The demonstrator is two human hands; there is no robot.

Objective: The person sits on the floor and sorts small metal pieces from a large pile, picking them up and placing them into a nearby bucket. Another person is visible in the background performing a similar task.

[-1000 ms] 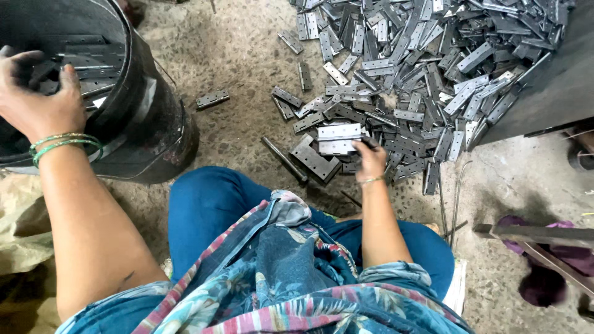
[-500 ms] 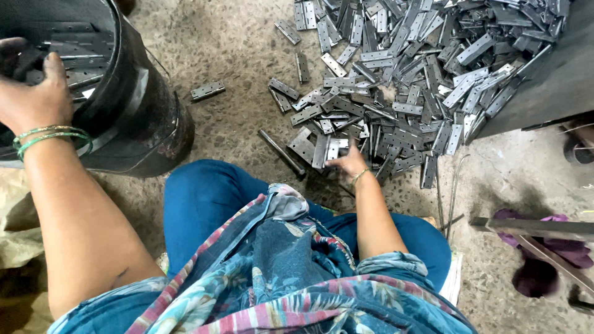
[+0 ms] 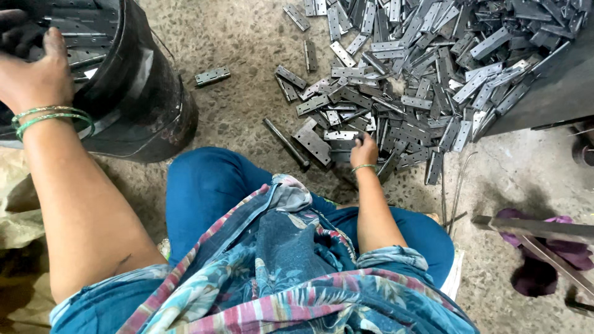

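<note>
Sitting on the concrete floor [image 3: 247, 37] in blue trousers, the person reaches forward with both arms. At the near edge of the pile of flat metal hinges [image 3: 421, 74], the right hand [image 3: 364, 151] has its fingers curled down onto hinges there. Further left, the left hand [image 3: 34, 71] is clamped over the rim of a black bucket [image 3: 148, 105] holding more hinges. One stray hinge [image 3: 212, 76] lies beside the bucket.
</note>
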